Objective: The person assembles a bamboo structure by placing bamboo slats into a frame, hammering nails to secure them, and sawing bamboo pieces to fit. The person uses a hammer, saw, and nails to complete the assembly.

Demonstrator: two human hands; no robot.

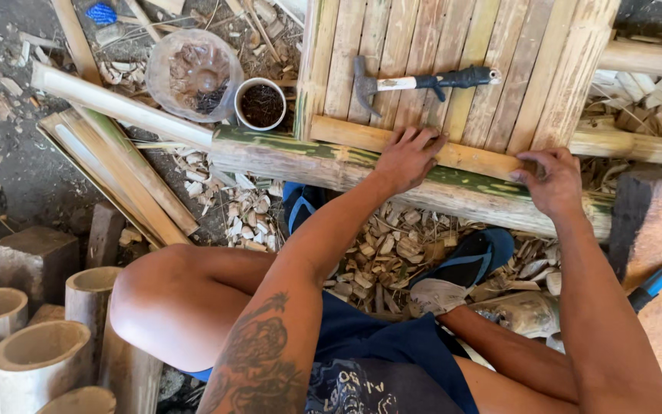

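A panel of bamboo slats (453,46) lies across a thick green bamboo pole (293,157). A flat cross strip (346,136) runs along the panel's near edge. My left hand (408,157) presses flat on that strip, fingers spread. My right hand (549,180) rests on the strip's right end, fingers curled over it. A claw hammer (423,81) with a dark grip lies on the slats just beyond my left hand. I am squatting, with blue sandals (469,261) on wood chips below the pole.
A clear plastic jar (193,73) and a small tin of nails (261,103) stand left of the panel. Split bamboo strips (124,165) lie at left. Cut bamboo tube sections (36,360) stand bottom left. A wooden block (653,222) is at right.
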